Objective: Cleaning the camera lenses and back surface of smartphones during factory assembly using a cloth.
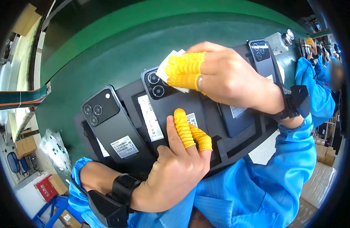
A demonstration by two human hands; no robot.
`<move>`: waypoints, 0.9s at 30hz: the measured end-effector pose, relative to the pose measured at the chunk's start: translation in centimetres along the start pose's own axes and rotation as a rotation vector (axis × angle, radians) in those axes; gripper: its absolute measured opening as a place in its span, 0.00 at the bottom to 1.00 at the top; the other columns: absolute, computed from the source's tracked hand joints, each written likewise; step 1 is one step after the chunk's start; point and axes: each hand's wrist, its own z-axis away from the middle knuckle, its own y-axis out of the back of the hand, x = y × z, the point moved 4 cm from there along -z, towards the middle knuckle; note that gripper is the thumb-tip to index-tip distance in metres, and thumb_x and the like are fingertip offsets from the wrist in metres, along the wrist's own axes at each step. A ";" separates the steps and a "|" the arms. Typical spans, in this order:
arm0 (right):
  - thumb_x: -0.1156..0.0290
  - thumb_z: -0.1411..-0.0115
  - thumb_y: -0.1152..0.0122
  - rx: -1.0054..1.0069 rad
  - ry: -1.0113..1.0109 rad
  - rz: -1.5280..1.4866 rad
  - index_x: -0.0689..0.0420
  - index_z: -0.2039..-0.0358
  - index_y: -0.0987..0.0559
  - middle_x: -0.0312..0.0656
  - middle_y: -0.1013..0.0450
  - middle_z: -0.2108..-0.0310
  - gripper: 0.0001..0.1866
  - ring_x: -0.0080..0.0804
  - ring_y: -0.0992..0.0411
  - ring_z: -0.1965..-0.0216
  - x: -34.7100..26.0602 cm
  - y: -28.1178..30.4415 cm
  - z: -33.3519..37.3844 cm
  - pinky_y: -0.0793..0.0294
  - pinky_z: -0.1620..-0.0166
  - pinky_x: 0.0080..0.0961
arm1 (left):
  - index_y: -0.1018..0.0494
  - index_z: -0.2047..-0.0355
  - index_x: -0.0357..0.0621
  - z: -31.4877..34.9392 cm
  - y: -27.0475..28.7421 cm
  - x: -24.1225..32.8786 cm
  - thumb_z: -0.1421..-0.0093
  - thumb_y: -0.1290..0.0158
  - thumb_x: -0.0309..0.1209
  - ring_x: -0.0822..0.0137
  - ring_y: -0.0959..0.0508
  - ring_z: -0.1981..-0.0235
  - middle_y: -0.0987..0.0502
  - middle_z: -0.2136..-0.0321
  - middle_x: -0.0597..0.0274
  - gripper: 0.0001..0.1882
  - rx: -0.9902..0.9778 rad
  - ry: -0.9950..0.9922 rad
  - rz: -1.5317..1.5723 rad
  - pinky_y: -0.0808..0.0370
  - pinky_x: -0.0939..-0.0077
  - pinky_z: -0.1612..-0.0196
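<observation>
Green worktop (118,53) carries a dark tray (130,90). On it, the middle phone (168,106) lies camera-side up. Your right hand (228,74) pinches a white wipe (163,71) at its camera block (158,91); your left hand (178,173) rests on its back, fingers loosely spread. Another phone (123,127) lies left.

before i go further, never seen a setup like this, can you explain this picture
There is no machine here: just a person's two hands, some fingers wearing yellow covers. The single picture comes from a wide camera on that person's head, looking down, so edges curve. On the green table lies a dark tray bearing several dark phones, backs up. The left hand rests fingertips on one phone; the right hand holds a white wipe over that phone's camera corner.
</observation>
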 end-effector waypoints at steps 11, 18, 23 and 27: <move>0.71 0.61 0.41 0.028 0.108 -0.072 0.60 0.81 0.26 0.41 0.27 0.76 0.07 0.38 0.25 0.68 -2.6 -1.0 1.0 0.26 0.50 0.34 | 0.24 0.70 0.41 -0.2 0.3 0.2 0.51 0.42 0.40 0.45 0.21 0.62 0.24 0.71 0.36 0.15 0.031 0.012 0.011 0.27 0.77 0.83; 0.73 0.60 0.37 -0.038 -0.029 -0.210 0.60 0.83 0.24 0.40 0.30 0.84 0.05 0.36 0.29 0.78 -1.0 1.2 1.3 0.27 0.56 0.33 | 0.25 0.69 0.40 -0.2 -0.2 -0.2 0.42 0.50 0.40 0.47 0.19 0.67 0.22 0.66 0.34 0.15 0.062 -0.022 -0.063 0.36 0.80 0.87; 0.81 0.56 0.37 -0.069 -0.135 -0.120 0.63 0.70 0.20 0.43 0.21 0.70 0.09 0.37 0.23 0.69 0.0 3.1 2.8 0.27 0.54 0.37 | 0.25 0.69 0.39 -0.2 -0.3 0.0 0.43 0.48 0.38 0.55 0.20 0.72 0.23 0.65 0.32 0.13 0.049 0.056 -0.030 0.36 0.82 0.88; 0.80 0.48 0.38 0.181 -0.214 -0.208 0.65 0.63 0.20 0.46 0.21 0.64 0.11 0.39 0.23 0.58 -0.6 6.0 1.6 0.28 0.52 0.35 | 0.25 0.67 0.41 -0.5 1.7 -2.0 0.48 0.44 0.40 0.63 0.21 0.74 0.22 0.64 0.41 0.15 0.067 0.040 0.103 0.30 0.79 0.85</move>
